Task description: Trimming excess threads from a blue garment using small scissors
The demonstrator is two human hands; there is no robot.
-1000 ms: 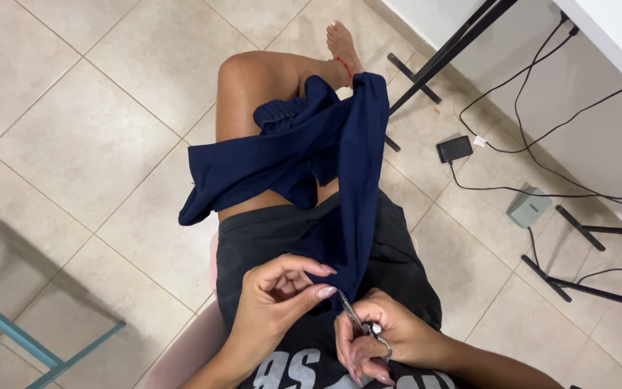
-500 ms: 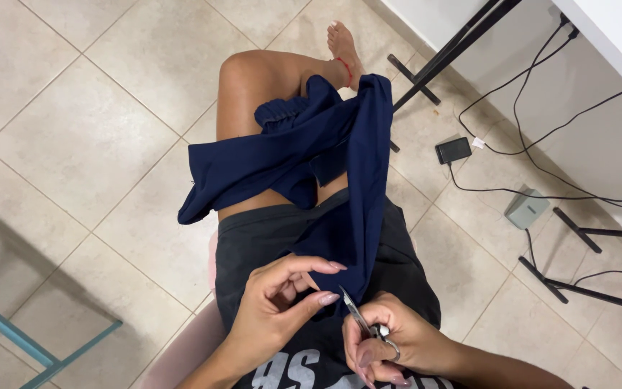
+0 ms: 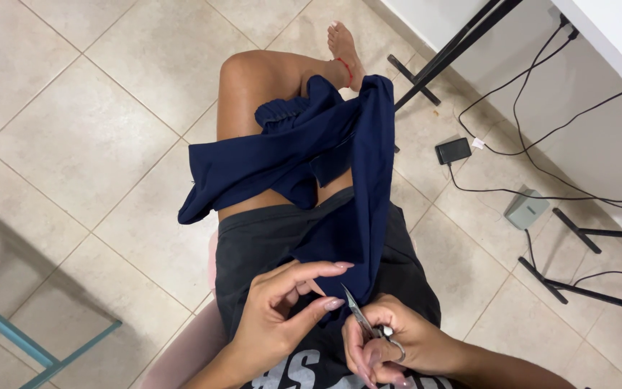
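A navy blue garment (image 3: 304, 155) lies draped over my bare knee and lap, one strip of it running down toward my hands. My left hand (image 3: 282, 310) pinches the near end of that strip between thumb and fingers. My right hand (image 3: 386, 349) grips small silver scissors (image 3: 360, 317) by their loops, the thin blades pointing up toward the cloth held by the left hand. The blade tips sit just beside my left fingertips. I am seated, wearing dark shorts (image 3: 268, 238).
Beige floor tiles (image 3: 80, 137) lie all around. Black table legs (image 3: 455, 50) and cables (image 3: 541, 137) run at the right, with a small black device (image 3: 453, 150) and a grey box (image 3: 527, 209) on the floor. A teal frame (image 3: 30, 346) stands lower left.
The scissors' blades have shifted slightly closer to my left fingertips, and the left fingers have straightened over the cloth edge. The garment has barely moved.
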